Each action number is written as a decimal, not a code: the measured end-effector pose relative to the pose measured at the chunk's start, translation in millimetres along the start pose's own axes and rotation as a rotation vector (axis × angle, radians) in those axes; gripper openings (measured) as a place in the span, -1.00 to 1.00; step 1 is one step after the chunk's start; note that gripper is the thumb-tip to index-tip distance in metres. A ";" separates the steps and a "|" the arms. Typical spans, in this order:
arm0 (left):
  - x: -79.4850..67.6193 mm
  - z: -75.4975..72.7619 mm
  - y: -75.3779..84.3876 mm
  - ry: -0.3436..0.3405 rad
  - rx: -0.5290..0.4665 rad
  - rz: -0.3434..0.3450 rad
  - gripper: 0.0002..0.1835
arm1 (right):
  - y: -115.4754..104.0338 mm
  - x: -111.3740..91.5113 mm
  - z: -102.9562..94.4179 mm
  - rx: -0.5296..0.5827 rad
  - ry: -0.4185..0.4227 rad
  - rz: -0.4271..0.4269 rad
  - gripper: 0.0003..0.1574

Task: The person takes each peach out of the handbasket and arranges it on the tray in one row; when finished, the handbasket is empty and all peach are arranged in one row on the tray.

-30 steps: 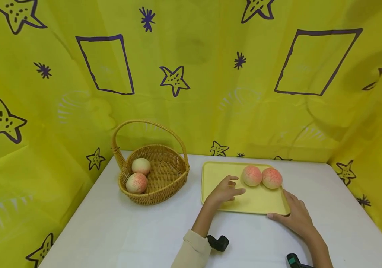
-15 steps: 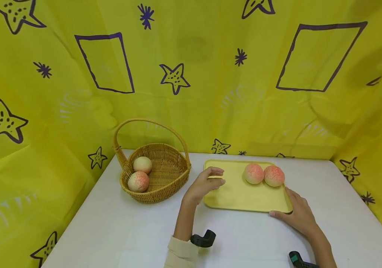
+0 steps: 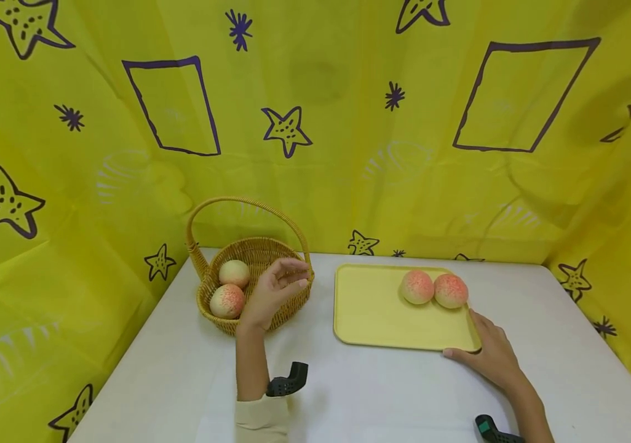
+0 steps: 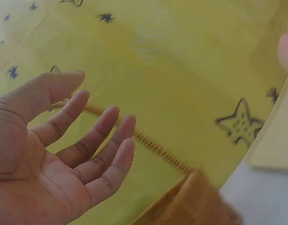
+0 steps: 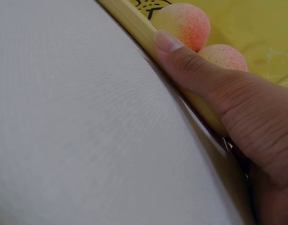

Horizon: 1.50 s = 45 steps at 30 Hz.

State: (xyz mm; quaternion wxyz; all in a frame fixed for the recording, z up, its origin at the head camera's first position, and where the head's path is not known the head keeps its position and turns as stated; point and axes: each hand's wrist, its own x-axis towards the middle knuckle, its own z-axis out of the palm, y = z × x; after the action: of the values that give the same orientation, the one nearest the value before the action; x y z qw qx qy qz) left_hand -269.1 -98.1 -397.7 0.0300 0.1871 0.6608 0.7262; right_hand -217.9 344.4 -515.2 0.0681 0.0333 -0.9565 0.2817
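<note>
My left hand (image 3: 272,294) hovers over the right part of the wicker basket (image 3: 254,248), its fingers loosely bent and apart. In the left wrist view the palm (image 4: 50,187) shows with nothing in it. Inside the basket, at its left, lie two pink-and-cream peaches, one behind (image 3: 234,273) and one in front (image 3: 227,301). My right hand (image 3: 489,354) holds the near right corner of a yellow tray (image 3: 371,314), the thumb (image 5: 195,68) along its front edge. Two peaches, a left one (image 3: 417,287) and a right one (image 3: 451,291), touch each other at the tray's back right.
The basket's tall arched handle (image 3: 249,200) rises above its bowl. A white table (image 3: 382,394) carries basket and tray, with a gap between them. Yellow cloth (image 3: 337,184) printed with stars hangs behind and at both sides. Each wrist wears a black mount, the left one (image 3: 288,379) fully visible.
My left hand has moved left from above the tray to the basket, with nothing in it. The right hand stays at the tray's corner. All the peaches lie where they were.
</note>
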 end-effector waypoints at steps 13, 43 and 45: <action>-21.3 -69.7 4.3 0.338 0.218 -0.081 -0.47 | 0.9 -1.1 0.2 -0.004 -0.001 0.001 0.43; -19.4 -117.0 -10.2 0.154 0.489 -0.286 -0.40 | 0.0 -1.0 0.6 -0.005 -0.005 0.016 0.44; -19.1 -116.5 -10.2 0.153 0.506 -0.296 -0.41 | 0.5 -0.6 1.4 -0.001 -0.002 0.012 0.44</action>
State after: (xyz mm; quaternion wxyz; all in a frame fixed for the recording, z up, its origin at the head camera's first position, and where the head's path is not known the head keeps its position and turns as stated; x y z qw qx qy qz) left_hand -289.7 -212.9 -418.7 0.0380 0.0351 0.8411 0.5384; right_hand -217.6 344.1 -516.7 0.0653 0.0278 -0.9569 0.2815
